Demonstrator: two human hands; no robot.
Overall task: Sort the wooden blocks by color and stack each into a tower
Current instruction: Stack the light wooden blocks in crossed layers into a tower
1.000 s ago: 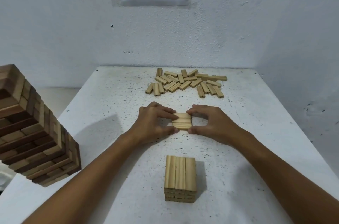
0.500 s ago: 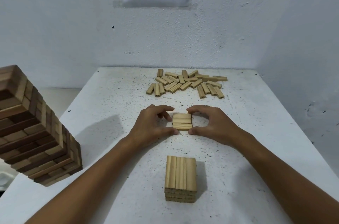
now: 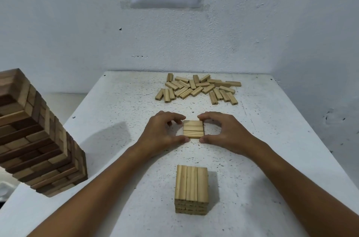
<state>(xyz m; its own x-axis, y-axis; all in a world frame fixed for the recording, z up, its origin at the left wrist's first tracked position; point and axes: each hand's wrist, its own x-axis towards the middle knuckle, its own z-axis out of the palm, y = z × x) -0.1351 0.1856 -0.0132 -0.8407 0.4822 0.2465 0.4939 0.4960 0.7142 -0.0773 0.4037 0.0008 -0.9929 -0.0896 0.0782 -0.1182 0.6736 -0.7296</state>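
- Pale pine is what we are gripping: a small set of light blocks (image 3: 193, 129), lying side by side near the middle of the white table (image 3: 116, 112), is being squeezed between our two hands.
- Our left hand (image 3: 159, 133) is curling round the set's left side, thumb pressing at its near corner, fingertips reaching its far corner.
- Our right hand (image 3: 227, 132) is mirroring that on the right side, thumb and fingers pinching the set.
- A short light tower (image 3: 191, 188) is standing near the table's near edge, just in front of our hands, three blocks across its top.
- Loose light blocks (image 3: 198, 89) are lying scattered by the far edge.
- A tall tower of brown and tan blocks (image 3: 33, 139) is standing at the left edge, appearing tilted in the wide lens.
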